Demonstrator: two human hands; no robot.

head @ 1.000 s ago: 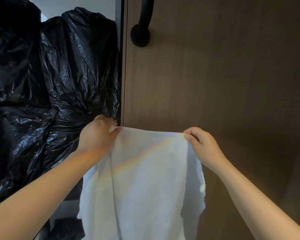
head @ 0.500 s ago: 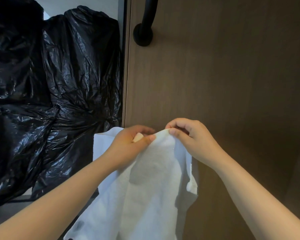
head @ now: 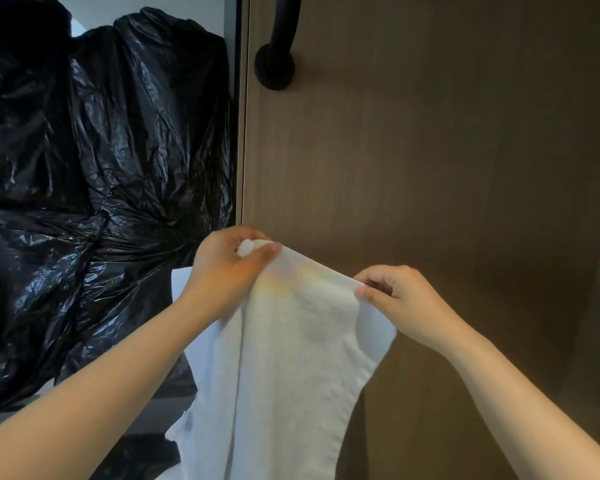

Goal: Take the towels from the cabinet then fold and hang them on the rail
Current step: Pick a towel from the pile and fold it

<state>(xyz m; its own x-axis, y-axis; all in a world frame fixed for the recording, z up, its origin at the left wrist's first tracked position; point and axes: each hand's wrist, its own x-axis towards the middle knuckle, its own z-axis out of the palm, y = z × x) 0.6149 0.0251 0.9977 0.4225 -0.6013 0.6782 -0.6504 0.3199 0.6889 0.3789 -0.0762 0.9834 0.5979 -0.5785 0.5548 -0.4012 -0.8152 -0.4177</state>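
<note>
Pinching the white towel (head: 291,348) by its top edge: left hand (head: 222,268) raised slightly higher, right hand (head: 399,299) lower, both forearms outstretched before the wooden cabinet door (head: 430,150).

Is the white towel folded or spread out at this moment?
Partly folded: the towel hangs doubled lengthwise, a second layer showing behind, its top edge pinched by the left hand and right hand.

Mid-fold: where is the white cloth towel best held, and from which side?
Hold the white cloth towel by its top edge, at the two upper corners, coming from the near side. It hangs slack below, and that edge is the only taut line. The left hand grips one bunched corner, and the right hand pinches the other.
</note>
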